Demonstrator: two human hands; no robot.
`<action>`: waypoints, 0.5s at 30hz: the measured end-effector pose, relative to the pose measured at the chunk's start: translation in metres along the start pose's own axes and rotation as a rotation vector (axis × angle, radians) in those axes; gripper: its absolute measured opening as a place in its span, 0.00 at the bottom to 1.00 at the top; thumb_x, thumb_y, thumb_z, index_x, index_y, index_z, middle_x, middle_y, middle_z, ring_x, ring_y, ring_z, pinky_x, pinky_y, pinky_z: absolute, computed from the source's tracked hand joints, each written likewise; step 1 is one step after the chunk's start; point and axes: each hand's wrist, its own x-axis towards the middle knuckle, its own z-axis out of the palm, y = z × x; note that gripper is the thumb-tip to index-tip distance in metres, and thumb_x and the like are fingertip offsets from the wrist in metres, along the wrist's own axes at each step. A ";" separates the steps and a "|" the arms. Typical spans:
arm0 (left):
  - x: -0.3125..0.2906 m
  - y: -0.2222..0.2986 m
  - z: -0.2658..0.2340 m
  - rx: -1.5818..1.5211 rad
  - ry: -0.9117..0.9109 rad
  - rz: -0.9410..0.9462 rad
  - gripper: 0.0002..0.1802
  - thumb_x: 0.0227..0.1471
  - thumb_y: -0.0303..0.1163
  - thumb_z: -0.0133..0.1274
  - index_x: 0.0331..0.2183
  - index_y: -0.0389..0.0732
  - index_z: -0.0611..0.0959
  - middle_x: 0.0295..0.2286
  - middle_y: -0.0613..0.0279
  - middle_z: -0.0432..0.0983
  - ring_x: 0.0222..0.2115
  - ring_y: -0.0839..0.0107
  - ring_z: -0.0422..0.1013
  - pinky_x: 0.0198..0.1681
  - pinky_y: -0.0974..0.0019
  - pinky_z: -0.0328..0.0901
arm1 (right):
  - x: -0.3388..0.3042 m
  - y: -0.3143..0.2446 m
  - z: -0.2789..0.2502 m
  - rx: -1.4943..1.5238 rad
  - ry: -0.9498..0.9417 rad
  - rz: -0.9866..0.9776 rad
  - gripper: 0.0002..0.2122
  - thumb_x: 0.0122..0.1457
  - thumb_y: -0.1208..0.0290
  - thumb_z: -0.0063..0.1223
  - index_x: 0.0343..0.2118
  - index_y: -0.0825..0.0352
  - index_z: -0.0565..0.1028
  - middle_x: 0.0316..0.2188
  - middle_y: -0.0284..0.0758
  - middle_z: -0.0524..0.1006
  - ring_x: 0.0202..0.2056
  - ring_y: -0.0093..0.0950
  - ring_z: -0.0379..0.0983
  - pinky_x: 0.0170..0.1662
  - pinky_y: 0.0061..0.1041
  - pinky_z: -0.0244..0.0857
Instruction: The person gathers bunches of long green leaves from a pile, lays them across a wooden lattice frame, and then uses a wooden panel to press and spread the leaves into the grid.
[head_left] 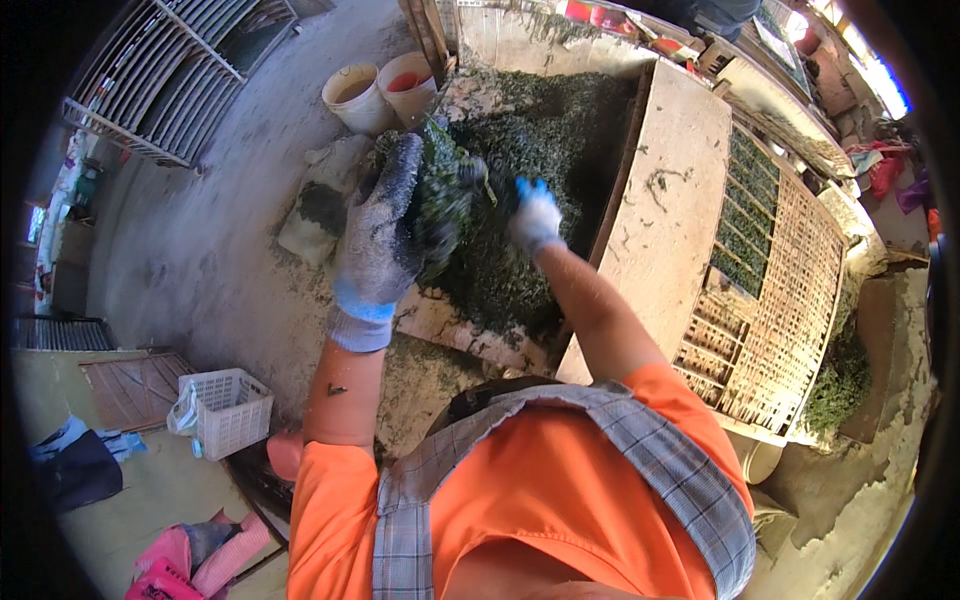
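Observation:
My left hand [382, 215], in a dirty grey-and-white knitted glove with a blue band at the wrist, is closed around a dark green leafy clump [437, 205], which is partly blurred by motion. To its right, my right hand [537, 215] wears a white glove with blue fingers. It reaches over a heap of dark green shredded plant matter [570, 115], with its fingers stretched out and slightly apart; I see nothing held in it. The exact kind of plant does not show. The heap lies between a pale back wall and a wooden side board [660, 180].
Two white buckets [358, 100] stand beyond my left hand. At right lies a slatted bamboo frame [790, 290] with green matter on part of it. Slatted racks [165, 85] are at far left. A white plastic crate [232, 410] sits lower left, near pink cloth or bags [190, 560].

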 end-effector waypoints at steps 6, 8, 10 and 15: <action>-0.009 -0.078 -0.107 -0.278 0.148 -0.330 0.23 0.63 0.45 0.43 0.52 0.41 0.75 0.43 0.56 0.78 0.25 0.76 0.74 0.29 0.74 0.71 | 0.005 -0.038 -0.120 0.195 0.106 -0.217 0.23 0.45 0.70 0.54 0.49 0.62 0.75 0.40 0.45 0.79 0.44 0.44 0.75 0.47 0.35 0.70; 0.001 -0.101 -0.158 -0.334 -0.042 -0.462 0.23 0.62 0.46 0.45 0.52 0.42 0.75 0.42 0.55 0.78 0.18 0.78 0.71 0.21 0.79 0.68 | 0.006 -0.031 -0.141 0.110 0.209 -0.390 0.24 0.42 0.70 0.55 0.48 0.63 0.75 0.38 0.46 0.79 0.43 0.44 0.75 0.47 0.36 0.70; 0.013 -0.095 -0.167 -0.386 -0.224 -0.490 0.23 0.62 0.45 0.46 0.53 0.42 0.74 0.42 0.55 0.78 0.15 0.79 0.68 0.18 0.79 0.66 | -0.019 -0.057 -0.201 -0.004 0.311 -0.452 0.24 0.43 0.71 0.57 0.49 0.61 0.75 0.40 0.45 0.78 0.42 0.43 0.76 0.47 0.35 0.71; 0.031 -0.017 -0.087 -0.042 -0.234 -0.232 0.26 0.62 0.37 0.45 0.58 0.39 0.67 0.49 0.52 0.73 0.35 0.72 0.74 0.36 0.73 0.70 | -0.057 -0.103 -0.312 -0.049 0.466 -0.588 0.18 0.42 0.66 0.58 0.40 0.60 0.77 0.26 0.43 0.80 0.29 0.40 0.79 0.35 0.37 0.75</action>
